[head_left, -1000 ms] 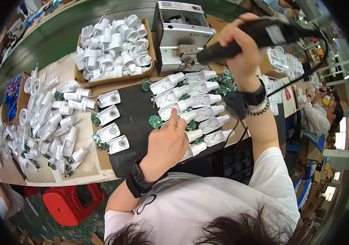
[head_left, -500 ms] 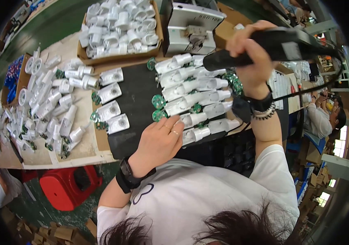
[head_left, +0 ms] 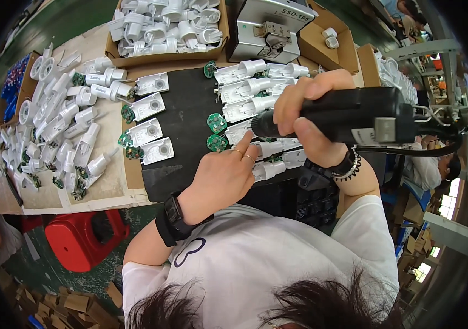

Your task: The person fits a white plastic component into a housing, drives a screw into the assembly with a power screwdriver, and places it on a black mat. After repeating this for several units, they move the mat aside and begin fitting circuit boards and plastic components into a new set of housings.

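1. We find the right hand point(head_left: 316, 118) wrapped firmly around a black power tool point(head_left: 362, 115), which lies nearly level with its nose pointing left.
2. We find the left hand point(head_left: 220, 178) half open: the index finger is stretched out, the others loosely bent. It grips nothing that we can see; the fingertip rests at a white housing point(head_left: 238, 131) just beside the tool's nose. Whether finger and nose touch, we cannot tell.
3. That housing lies in the rows on a black mat point(head_left: 187, 115), with green circuit boards point(head_left: 217, 123) at the row's left end. The tool's working tip is hidden from us.
4. We judge that good practice here calls for steadying the housing with light fingertip pressure, with the finger clear of the tip's line.
5. We advise seating the tip squarely before applying force; a slanted tip may slip and mark the plastic.
6. We recommend keeping the boards and their leads free of the tool and wrist, as a snag could pull them.
7. We note the tool's cable point(head_left: 404, 151) running off right; it should hang slack, clear of the rows.
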A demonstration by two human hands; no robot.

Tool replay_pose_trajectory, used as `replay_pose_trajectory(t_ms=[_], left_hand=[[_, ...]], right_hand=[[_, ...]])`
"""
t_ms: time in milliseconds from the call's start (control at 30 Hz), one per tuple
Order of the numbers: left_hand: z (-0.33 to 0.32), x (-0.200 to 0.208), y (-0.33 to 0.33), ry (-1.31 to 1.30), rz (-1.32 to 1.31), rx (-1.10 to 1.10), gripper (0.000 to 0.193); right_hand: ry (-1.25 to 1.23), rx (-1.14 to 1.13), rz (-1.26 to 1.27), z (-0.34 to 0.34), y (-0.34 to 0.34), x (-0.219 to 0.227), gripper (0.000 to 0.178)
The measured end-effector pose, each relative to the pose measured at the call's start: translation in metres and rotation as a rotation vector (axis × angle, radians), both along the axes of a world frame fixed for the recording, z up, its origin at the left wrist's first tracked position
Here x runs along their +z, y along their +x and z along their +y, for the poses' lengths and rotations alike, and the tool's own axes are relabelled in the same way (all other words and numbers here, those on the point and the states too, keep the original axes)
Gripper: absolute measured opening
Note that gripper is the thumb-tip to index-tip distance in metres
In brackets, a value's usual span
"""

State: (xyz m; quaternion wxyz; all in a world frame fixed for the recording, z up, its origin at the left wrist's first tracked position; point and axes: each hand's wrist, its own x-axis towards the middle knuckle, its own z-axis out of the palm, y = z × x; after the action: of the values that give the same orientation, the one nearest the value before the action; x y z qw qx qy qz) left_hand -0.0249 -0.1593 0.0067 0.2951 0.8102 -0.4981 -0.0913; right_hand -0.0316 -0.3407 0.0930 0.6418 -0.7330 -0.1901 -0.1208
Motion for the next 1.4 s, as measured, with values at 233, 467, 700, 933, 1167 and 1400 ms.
replay_pose_trajectory(t_ms=[233, 467, 700, 933, 1167, 1400], left_hand=[[0.000, -0.002, -0.002, -0.007, 0.030, 0.001, 0.035], [-0.001, 0.003, 0.002, 0.024, 0.056, -0.016, 0.036], [-0.001, 0.002, 0.000, 0.021, 0.059, -0.002, 0.037], [-0.001, 0.001, 0.000, 0.013, 0.063, 0.000, 0.037], [-0.002, -0.001, -0.001, -0.002, 0.041, 0.007, 0.035], [-0.003, 0.004, 0.002, 0.053, 0.043, -0.018, 0.036]], right_hand=[[-0.068, 0.023, 0.026, 0.002, -0.003, -0.003, 0.033], [-0.056, -0.002, 0.051, 0.003, -0.001, -0.005, 0.033], [-0.051, 0.013, 0.042, 0.004, -0.001, -0.006, 0.032], [-0.048, 0.020, 0.067, 0.005, 0.000, -0.008, 0.031], [-0.060, 0.069, 0.076, 0.006, 0.002, -0.012, 0.030], [-0.105, 0.113, 0.061, 0.001, 0.005, -0.008, 0.029]])
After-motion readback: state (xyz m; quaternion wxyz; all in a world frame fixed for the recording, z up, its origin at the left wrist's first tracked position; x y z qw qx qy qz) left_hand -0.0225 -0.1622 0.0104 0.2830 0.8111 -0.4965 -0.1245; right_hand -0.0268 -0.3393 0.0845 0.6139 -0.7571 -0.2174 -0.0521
